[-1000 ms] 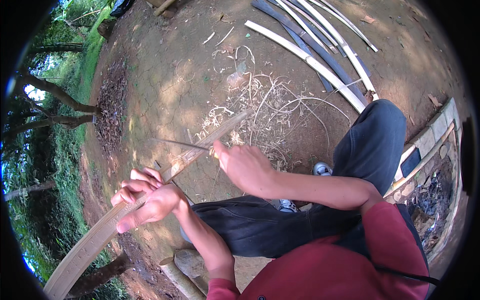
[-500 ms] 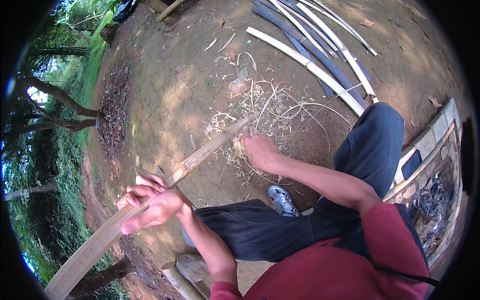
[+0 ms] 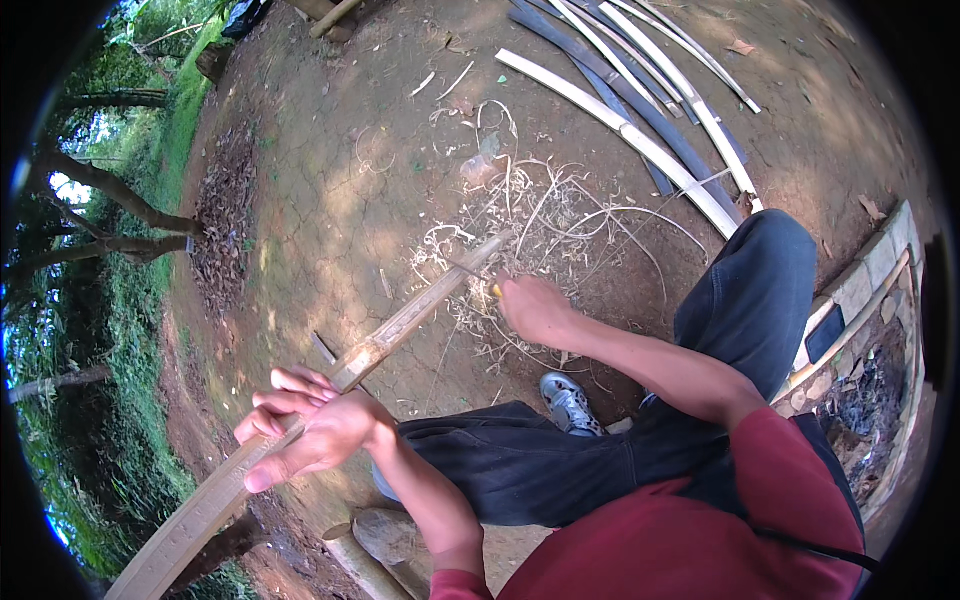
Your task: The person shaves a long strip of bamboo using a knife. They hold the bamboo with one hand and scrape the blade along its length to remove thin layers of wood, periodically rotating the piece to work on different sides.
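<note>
Left hand (image 3: 315,430) is gripping a split-bamboo strip (image 3: 400,325), fingers curling over the far edge, thumb lying along the near side. The strip is running diagonally through this grip: its broad end is passing out of view at lower left, its narrower end is pointing away to upper right. A node is showing just beyond the fingers.

Right hand (image 3: 535,308) is closing around a knife with a yellow handle (image 3: 496,291), most of the handle hiding inside the fist. The thin blade is crossing the strip close to its far end; cannot tell whether the edge is biting. A good length of strip is separating the two hands.

Curled shavings (image 3: 545,225) are lying on the ground around the strip's tip and just beyond the right hand. Farther off, ahead and to the right of it, pale and dark slats (image 3: 640,150) are fanning out, well apart from the blade.

Ahead and left of the hands, cracked soil is stretching as far as leaf litter (image 3: 222,215), giving the blade side room. Right of the right hand, the bent knee (image 3: 755,285) is bounding the space; nearer the body, a shoe (image 3: 570,405) is resting below the wrist.
</note>
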`<state>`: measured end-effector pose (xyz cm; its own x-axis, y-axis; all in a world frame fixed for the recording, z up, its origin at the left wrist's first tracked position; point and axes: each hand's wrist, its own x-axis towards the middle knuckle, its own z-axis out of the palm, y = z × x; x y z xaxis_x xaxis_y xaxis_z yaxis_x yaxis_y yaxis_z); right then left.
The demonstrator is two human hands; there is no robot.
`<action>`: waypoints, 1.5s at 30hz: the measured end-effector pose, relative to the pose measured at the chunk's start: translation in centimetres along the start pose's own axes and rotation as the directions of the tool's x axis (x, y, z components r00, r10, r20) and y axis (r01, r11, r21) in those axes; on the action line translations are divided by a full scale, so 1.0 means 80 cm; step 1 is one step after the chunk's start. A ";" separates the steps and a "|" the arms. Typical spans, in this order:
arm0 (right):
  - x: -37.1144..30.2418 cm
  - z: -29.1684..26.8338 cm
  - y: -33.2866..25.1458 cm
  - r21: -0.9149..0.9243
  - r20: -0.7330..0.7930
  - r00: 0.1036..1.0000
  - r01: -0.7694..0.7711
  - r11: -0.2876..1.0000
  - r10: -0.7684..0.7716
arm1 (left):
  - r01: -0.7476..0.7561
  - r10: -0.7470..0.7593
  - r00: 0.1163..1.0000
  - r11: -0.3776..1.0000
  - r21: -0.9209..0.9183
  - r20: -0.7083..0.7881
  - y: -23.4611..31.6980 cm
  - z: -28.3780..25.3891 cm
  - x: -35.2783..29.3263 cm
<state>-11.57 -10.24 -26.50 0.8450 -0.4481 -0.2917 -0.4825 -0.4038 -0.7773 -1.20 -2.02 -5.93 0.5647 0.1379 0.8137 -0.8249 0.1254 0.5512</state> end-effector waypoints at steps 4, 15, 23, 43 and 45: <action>-0.036 -0.048 -0.069 0.044 0.045 0.996 0.077 0.996 -0.079 | 0.045 -0.043 0.999 0.997 -0.059 0.034 -0.001 0.001 0.003; -0.026 -0.037 -0.046 0.046 -0.006 0.996 0.094 0.995 -0.094 | 0.072 -0.071 0.997 0.997 -0.031 0.032 -0.005 0.007 0.004; -0.011 -0.031 -0.015 0.017 0.016 0.999 0.044 0.999 -0.044 | 0.071 -0.070 0.997 0.987 -0.146 0.018 -0.002 0.017 0.000; 0.020 -0.022 -0.007 0.023 0.113 0.992 -0.063 0.998 0.060 | 0.091 -0.083 0.994 0.987 -0.129 0.069 -0.012 0.001 0.005; 0.014 -0.010 -0.005 -0.020 0.002 1.000 -0.005 1.000 0.005 | 0.106 -0.097 0.993 0.984 -0.144 0.071 -0.011 0.007 0.006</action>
<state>-10.57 -11.22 -26.06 0.8431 -0.4487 -0.2963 -0.4910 -0.4176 -0.7646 -0.22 -2.59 -5.90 0.6384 0.0546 0.7678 -0.7480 0.2794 0.6021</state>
